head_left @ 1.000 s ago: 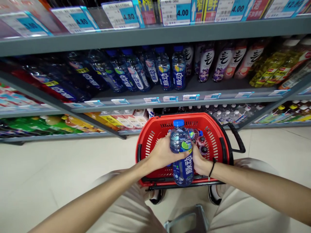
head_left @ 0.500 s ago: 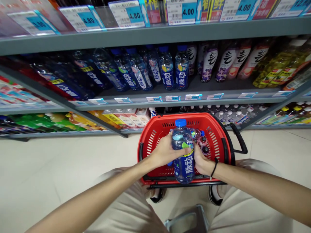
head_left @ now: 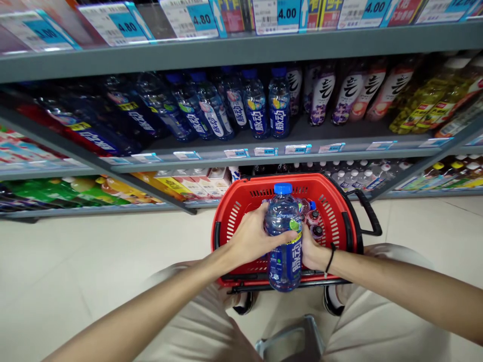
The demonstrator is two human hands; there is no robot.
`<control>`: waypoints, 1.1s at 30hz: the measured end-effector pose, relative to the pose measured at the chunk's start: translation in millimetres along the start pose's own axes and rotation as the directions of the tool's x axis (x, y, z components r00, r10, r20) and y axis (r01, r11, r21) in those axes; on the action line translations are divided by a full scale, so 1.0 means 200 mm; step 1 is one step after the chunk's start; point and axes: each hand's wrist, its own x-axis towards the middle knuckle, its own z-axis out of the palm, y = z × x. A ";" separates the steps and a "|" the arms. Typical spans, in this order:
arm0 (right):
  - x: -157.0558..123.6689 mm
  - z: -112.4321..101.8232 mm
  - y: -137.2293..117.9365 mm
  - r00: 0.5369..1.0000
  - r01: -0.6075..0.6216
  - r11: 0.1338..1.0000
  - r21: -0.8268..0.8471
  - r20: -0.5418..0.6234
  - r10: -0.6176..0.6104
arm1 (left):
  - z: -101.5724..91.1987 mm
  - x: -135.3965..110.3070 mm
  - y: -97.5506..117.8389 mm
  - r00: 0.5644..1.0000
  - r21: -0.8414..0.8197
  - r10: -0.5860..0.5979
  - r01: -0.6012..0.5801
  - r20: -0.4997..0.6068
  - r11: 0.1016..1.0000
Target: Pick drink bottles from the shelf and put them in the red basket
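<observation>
A large bottle of drink [head_left: 278,256] with a blue cap and blue label is held upright over the near side of the red shopping basket [head_left: 222,226]. My left hand [head_left: 253,234] wraps its left side, thumb across the front of the label. Against the bottle's right side rests my right hand [head_left: 311,251], its fingers mostly hidden behind the bottle. Inside the basket lie smaller bottles, among them a pink drink bottle with a dark cap [head_left: 316,231] and one with a blue cap [head_left: 312,205].
Ahead, a shelf [head_left: 226,142] carries blue-capped drink bottles [head_left: 279,103], purple-labelled bottles [head_left: 322,98] and yellow drinks [head_left: 418,108]. More bottles and cartons stand on the lowest shelf. The basket's black handle [head_left: 372,216] sticks out right. A grey stool [head_left: 311,337] shows between my legs.
The large bottle has turned slightly, its label shifting to the right, and its base sits a little lower. Both hands stay on it. The view has shifted slightly.
</observation>
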 end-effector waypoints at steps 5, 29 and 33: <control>0.01 0.00 0.00 1.000 -0.018 1.000 -0.011 0.003 0.018 | 0.00 0.00 0.00 1.000 0.001 -0.010 0.010 0.004 1.000; -0.01 0.01 -0.01 1.000 -0.027 1.000 -0.015 -0.015 0.027 | 0.01 0.01 -0.01 1.000 0.014 -0.018 0.017 0.011 1.000; -0.02 0.03 -0.03 0.999 -0.035 0.999 -0.014 -0.037 0.034 | 0.01 0.01 -0.02 1.000 0.005 -0.019 0.019 0.022 1.000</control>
